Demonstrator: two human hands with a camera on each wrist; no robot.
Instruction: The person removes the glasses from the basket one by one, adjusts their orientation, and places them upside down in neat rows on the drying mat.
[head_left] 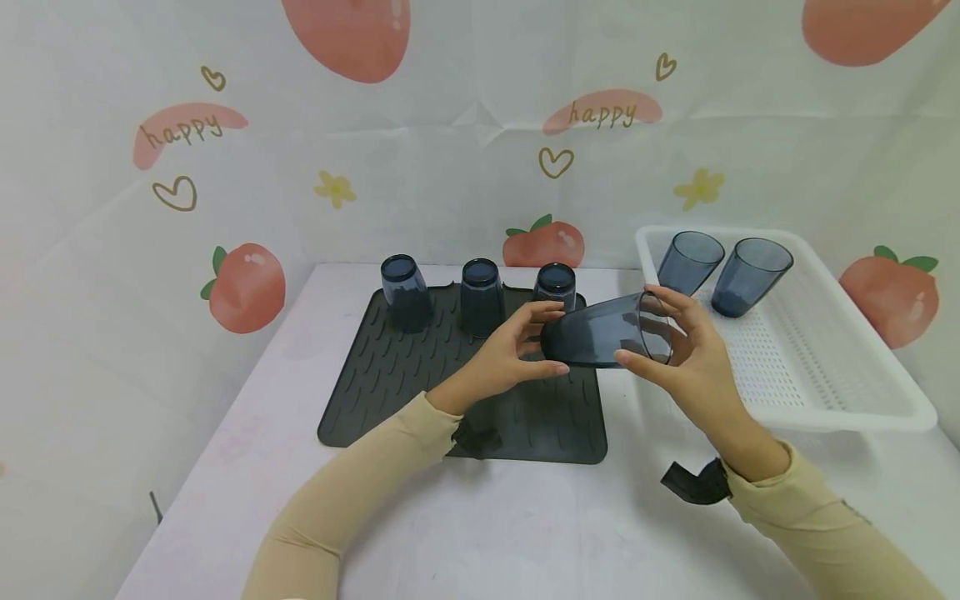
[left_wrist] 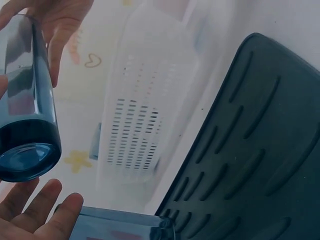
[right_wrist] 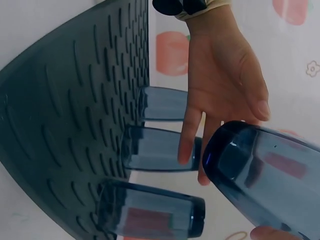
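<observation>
Fingers and thumb of the right hand grip a blue glass close to its rim, the thumb on the near side and the other fingers round the far side. The glass lies sideways in the air between the two hands, its mouth toward the right fingers and its base toward the left ones. The fingers of the left hand are extended and parted, the thumb well away from them, around the base end; whether they touch the glass I cannot tell. Just beyond the left fingertips stands an upside-down glass, with a middle upside-down glass and a far-left upside-down glass in a row to the left of it. All three rest on a black ridged mat, which reaches under the left fingers. To the right of and beyond the right fingers, a white basket holds two more blue glasses, mouths up and leaning. Below all the fingers spreads a white table; farthest beyond them hangs a pale backdrop printed with peaches, hearts and yellow flowers.
</observation>
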